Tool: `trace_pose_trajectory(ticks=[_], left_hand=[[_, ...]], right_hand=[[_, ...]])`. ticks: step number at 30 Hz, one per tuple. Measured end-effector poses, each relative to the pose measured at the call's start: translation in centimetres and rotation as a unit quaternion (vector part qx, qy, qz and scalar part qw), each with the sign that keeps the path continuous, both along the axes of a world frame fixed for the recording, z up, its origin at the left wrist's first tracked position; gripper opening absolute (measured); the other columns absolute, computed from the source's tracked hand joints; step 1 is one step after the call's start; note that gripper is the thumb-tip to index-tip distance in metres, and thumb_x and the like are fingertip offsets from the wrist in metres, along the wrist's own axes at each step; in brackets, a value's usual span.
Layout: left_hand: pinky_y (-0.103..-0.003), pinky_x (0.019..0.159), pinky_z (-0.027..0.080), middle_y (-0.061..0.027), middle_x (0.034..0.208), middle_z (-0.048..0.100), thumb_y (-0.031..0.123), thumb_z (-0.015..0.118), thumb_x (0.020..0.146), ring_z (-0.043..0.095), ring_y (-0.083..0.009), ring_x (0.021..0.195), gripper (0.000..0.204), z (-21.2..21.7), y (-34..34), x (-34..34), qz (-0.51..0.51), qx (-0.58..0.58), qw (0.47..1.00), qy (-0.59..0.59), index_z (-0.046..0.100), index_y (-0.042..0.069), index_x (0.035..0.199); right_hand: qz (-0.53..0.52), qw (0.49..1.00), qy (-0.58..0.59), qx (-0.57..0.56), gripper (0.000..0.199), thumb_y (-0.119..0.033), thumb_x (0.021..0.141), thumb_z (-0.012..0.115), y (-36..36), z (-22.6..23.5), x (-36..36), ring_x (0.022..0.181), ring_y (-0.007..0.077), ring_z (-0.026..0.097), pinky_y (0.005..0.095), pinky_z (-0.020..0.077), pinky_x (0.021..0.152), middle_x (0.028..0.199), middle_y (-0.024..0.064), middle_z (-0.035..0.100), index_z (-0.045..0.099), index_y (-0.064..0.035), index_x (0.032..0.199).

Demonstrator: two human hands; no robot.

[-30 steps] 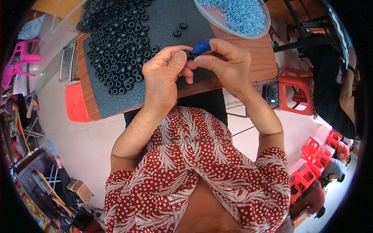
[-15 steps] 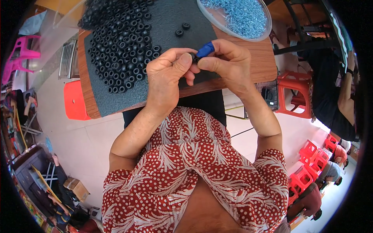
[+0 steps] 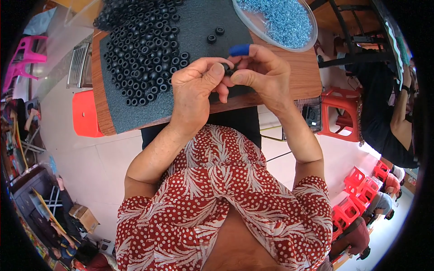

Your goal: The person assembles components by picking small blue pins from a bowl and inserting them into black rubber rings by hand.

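Above the table's near edge, my left hand (image 3: 194,86) pinches a small round black ring-shaped part (image 3: 229,71) between thumb and fingers. My right hand (image 3: 266,77) meets it there, its thumb tip and a finger closed against the same part. A blue wrap (image 3: 239,50) covers the right index fingertip, which is raised off the part. My fingers hide most of the piece. Just left of my hands spreads a large pile of similar black rings (image 3: 140,58) on a dark mat (image 3: 135,115). Two more rings (image 3: 215,35) lie apart beyond my hands.
A round clear tub (image 3: 312,43) of tiny pale blue pieces stands at the far right of the wooden table (image 3: 305,74). A clear container (image 3: 83,16) is at the far left. Red stools (image 3: 341,113) and a person in black (image 3: 384,108) are to the right.
My right index finger with the blue wrap has lifted and straightened away from the black part. Both hands stay together at nearly the same place.
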State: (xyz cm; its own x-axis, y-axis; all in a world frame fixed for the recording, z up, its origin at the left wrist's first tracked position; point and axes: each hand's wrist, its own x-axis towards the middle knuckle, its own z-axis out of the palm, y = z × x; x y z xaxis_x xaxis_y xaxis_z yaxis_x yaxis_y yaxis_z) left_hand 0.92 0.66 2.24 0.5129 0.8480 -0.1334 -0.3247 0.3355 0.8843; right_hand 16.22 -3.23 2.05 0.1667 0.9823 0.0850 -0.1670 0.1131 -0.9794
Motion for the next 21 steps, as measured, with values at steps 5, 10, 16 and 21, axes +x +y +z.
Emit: trace_pose_trajectory(ticks=[5,10,16,21], left_hand=[[-0.020,0.051,0.044,-0.0092,0.075,0.061,0.014,0.055,0.090,0.054,-0.0097,0.056,0.023,0.1,-0.3,0.1,0.002,0.009,1.000,0.022,0.060,-0.006,0.099],[-0.020,0.050,0.045,-0.0090,0.075,0.061,0.013,0.054,0.090,0.054,-0.0097,0.056,0.021,0.2,-0.8,0.3,0.008,-0.019,1.000,-0.017,0.060,-0.006,0.097],[-0.020,0.050,0.045,-0.0072,0.074,0.061,0.012,0.055,0.090,0.053,-0.0088,0.055,0.019,0.2,-1.3,0.3,0.021,-0.016,1.000,-0.001,0.060,-0.005,0.096],[-0.020,0.051,0.046,-0.0077,0.075,0.062,0.012,0.056,0.089,0.055,-0.0094,0.057,0.019,0.4,-1.1,0.3,0.016,-0.014,1.000,0.019,0.061,-0.004,0.098]], right_hand=[[0.054,0.998,0.016,0.006,0.017,0.006,0.073,0.067,-0.1,-0.2,0.4,0.076,0.0092,0.059,0.0229,0.0486,0.067,0.084,0.0072,0.063,0.060,0.0037,0.088],[-0.003,1.000,-0.001,0.018,0.017,0.008,0.073,0.066,-0.8,-0.2,-0.2,0.077,0.0089,0.058,0.0224,0.0480,0.069,0.083,0.0034,0.058,0.059,0.0043,0.088],[0.028,0.999,-0.007,0.032,0.022,0.008,0.073,0.067,-0.9,-0.2,0.1,0.079,0.0080,0.057,0.0212,0.0473,0.071,0.084,0.0019,0.056,0.059,0.0035,0.092],[0.032,0.999,-0.015,0.030,0.025,0.007,0.074,0.066,-1.0,-0.3,0.3,0.080,0.0079,0.057,0.0214,0.0478,0.071,0.092,0.0044,0.059,0.059,0.0028,0.098]])
